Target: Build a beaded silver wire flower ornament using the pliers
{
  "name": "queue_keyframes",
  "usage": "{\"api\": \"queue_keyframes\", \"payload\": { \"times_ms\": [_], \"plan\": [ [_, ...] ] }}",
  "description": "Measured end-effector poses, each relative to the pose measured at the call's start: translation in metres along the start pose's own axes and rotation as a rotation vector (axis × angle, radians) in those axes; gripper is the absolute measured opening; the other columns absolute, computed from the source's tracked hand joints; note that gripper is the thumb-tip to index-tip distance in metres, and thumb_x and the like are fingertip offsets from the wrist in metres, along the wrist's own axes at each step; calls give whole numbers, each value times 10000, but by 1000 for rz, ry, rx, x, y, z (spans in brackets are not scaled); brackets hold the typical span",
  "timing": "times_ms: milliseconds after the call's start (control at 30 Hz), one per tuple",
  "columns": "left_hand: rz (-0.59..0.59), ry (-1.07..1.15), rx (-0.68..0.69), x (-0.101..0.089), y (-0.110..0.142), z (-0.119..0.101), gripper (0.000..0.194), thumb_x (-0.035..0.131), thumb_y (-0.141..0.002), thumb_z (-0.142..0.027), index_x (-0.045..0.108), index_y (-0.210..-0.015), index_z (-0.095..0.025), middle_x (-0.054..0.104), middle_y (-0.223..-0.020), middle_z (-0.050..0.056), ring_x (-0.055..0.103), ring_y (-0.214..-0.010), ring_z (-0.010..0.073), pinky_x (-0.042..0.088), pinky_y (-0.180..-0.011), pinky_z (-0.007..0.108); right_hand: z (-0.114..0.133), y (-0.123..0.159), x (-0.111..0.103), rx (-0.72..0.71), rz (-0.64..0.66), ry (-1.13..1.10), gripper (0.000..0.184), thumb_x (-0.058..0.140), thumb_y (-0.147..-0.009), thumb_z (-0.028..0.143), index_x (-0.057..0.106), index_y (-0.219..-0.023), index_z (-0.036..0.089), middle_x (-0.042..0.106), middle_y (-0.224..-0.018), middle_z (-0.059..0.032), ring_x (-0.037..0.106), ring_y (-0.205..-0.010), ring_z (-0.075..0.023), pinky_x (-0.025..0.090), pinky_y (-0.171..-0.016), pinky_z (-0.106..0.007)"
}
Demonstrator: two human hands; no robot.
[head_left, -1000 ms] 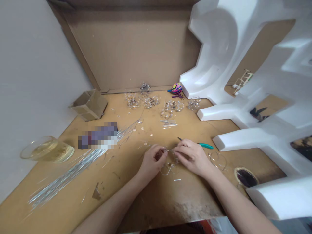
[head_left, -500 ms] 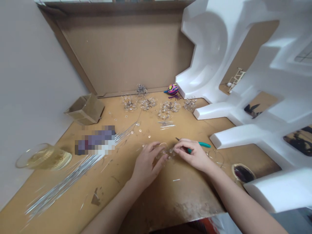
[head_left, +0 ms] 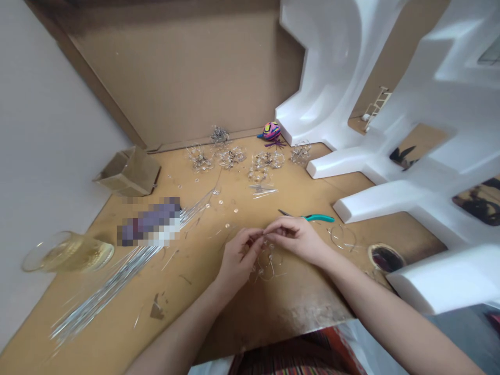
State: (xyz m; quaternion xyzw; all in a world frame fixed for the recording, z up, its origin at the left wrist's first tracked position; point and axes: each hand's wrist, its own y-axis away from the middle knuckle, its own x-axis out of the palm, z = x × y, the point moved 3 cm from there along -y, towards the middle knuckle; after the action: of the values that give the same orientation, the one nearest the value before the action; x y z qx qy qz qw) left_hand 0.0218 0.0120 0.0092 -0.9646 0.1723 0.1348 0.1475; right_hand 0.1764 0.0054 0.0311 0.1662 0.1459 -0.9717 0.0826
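The left forearm (head_left: 175,333) and right forearm (head_left: 398,317) rise from the bottom corners of the view and converge just below the teal-handled pliers (head_left: 318,218). The left hand (head_left: 238,258) stands curled, fingers bent inward, while the right hand (head_left: 295,239) reaches across palm down, its fingertips (head_left: 269,230) pinched close against the left's.

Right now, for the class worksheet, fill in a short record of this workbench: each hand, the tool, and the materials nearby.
Left hand: pinching the looped wire piece
Right hand: fingertips meeting the left hand's at that wire
Tool: green-handled pliers, lying just beyond the right hand
Stock: straight wire rods, in a loose bundle to the left
Farther off: wire clusters; glass of pale liquid
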Motion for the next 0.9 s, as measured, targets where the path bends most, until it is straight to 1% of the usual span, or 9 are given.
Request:
{"api": "queue_keyframes", "payload": {
  "times_ms": [133,200,267,367,467,567,700,800,900],
  "plan": [
    [-68,226,-139,-5,-4,6,149,553,-817,-295,628,-885,-185,587,-643,-13,526,-617,107,412,-586,211,-5,-2,-8,35,-116,-65,166,576,-767,309,646,-828,172,600,-801,-37,470,-576,-93,380,-529,-230],
    [-127,320,-159,-9,-5,8,139,570,-805,-299,626,-860,-183,581,-617,-23,509,-590,97,402,-574,206,-10,-3,-12,105,-185,-72,203,579,-762,329,631,-880,173,590,-783,-29,472,-571,-94,391,-536,-236],
    [-187,408,-180,-13,-7,11,130,583,-796,-298,621,-853,-187,582,-606,-31,501,-576,88,393,-561,198,-17,-3,-11,213,-184,-106,267,587,-753,360,607,-940,170,586,-742,-14,492,-578,-100,412,-553,-242],
    [-242,526,-209,-17,-8,16,129,603,-781,-297,613,-849,-188,581,-598,-35,496,-561,82,375,-532,188,-23,-2,-1,350,-1,-223,326,610,-734,387,585,-966,158,617,-789,-27,559,-669,-125,454,-635,-270],
    [-253,585,-213,-17,-8,17,124,611,-774,-294,604,-842,-191,580,-595,-35,495,-555,84,369,-520,188,-23,1,11,442,205,-317,325,632,-718,370,584,-946,142,628,-739,-26,579,-669,-136,460,-648,-285],
    [-243,549,-201,-17,-8,15,116,593,-789,-287,602,-854,-191,583,-612,-32,498,-567,87,384,-558,202,-20,3,16,455,274,-400,318,650,-695,322,583,-944,135,635,-732,-22,578,-654,-126,454,-647,-280],
    [-242,428,-166,-18,-7,12,98,569,-810,-269,599,-863,-192,592,-629,-30,534,-642,101,409,-697,233,-17,2,13,410,192,-372,254,621,-708,277,581,-921,145,642,-742,-17,572,-668,-115,438,-664,-265],
    [-214,343,-130,-20,-8,12,91,553,-823,-265,596,-873,-201,599,-622,-34,537,-623,100,414,-695,235,-16,1,8,377,125,-249,196,604,-708,256,590,-875,152,592,-667,13,528,-607,-99,405,-590,-236],
    [-166,232,-74,-22,-7,9,131,534,-834,-274,610,-914,-203,605,-635,-23,555,-632,114,427,-690,249,-16,1,6,381,111,-230,205,591,-706,261,589,-881,155,520,-612,41,462,-537,-83,357,-519,-222]
  ]
}}
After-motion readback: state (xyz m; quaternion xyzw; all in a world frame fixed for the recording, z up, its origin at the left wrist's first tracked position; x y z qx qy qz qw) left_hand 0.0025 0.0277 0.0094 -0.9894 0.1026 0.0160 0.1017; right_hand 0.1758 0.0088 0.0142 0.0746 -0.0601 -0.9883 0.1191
